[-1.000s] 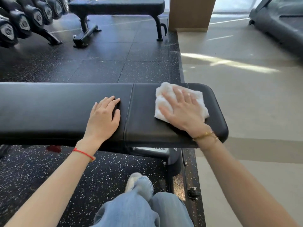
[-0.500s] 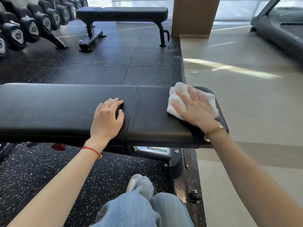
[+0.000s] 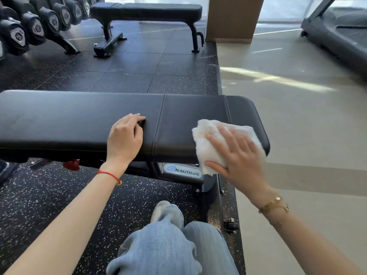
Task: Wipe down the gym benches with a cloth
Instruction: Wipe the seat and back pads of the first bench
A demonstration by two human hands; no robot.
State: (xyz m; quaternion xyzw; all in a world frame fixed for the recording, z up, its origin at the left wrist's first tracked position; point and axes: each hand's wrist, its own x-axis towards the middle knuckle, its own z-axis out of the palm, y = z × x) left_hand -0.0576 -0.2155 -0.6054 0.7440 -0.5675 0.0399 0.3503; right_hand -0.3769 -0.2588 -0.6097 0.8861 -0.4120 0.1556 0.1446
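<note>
A long black padded bench (image 3: 79, 120) runs across the view in front of me, with a seam near its right end. A white folded cloth (image 3: 206, 143) lies on that right end and drapes over the near edge. My right hand (image 3: 238, 155) presses on the cloth with spread, straight fingers, the thumb lying along the cloth's lower edge. My left hand (image 3: 125, 137) rests on the pad just left of the seam, fingertips lightly bent, holding nothing. A second black bench (image 3: 147, 8) stands farther back.
A rack of dumbbells (image 3: 39, 24) lines the far left. A wooden pillar (image 3: 232, 16) and a treadmill (image 3: 337, 30) stand at the back right on a pale floor. My knees in blue jeans (image 3: 168, 245) are below the bench, over black speckled matting.
My right hand slid the cloth from the far right end of the pad toward me, so it now hangs over the near edge. My left hand stayed in place.
</note>
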